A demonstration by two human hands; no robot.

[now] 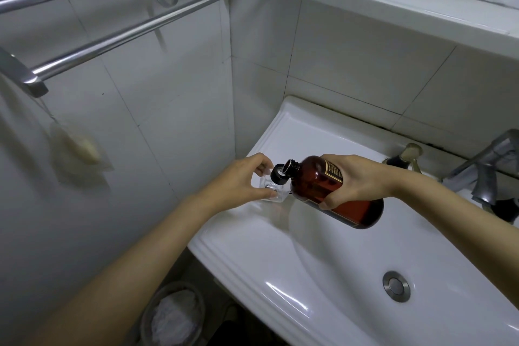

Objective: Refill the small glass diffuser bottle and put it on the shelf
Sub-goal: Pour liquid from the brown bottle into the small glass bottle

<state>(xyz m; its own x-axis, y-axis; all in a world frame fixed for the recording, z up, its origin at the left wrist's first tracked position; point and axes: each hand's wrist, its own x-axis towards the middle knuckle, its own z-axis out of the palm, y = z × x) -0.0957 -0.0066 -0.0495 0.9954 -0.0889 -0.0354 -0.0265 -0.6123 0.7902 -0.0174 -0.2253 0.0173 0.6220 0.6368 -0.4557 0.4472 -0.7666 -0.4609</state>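
Nearest the camera I logged two bare forearms reaching forward over one white sink. Below its left edge stood one bin with a white liner. One drain sat in the basin.

Counts at the work point: two bottles, two hands. My left hand held the glass bottle on the sink's left back ledge, thumb and fingers curled around it and pinching its sides. The bottle was clear and partly hidden by the fingers; I could not tell its fill level. It stood roughly upright, its black neck ring facing up and toward the other bottle's mouth.

My right hand gripped the amber bottle, fingers wrapped over the top of its body and thumb pressed underneath. Its long axis lay tilted, running from lower right to upper left, base over the basin and open black neck pointing left at the ring, touching or just beside it. One label with a gold border showed on its side.

Further back: one faucet at the right, one window ledge above the tiles, and on the left wall one towel rack with two bars, with one pale pouch hanging below it.
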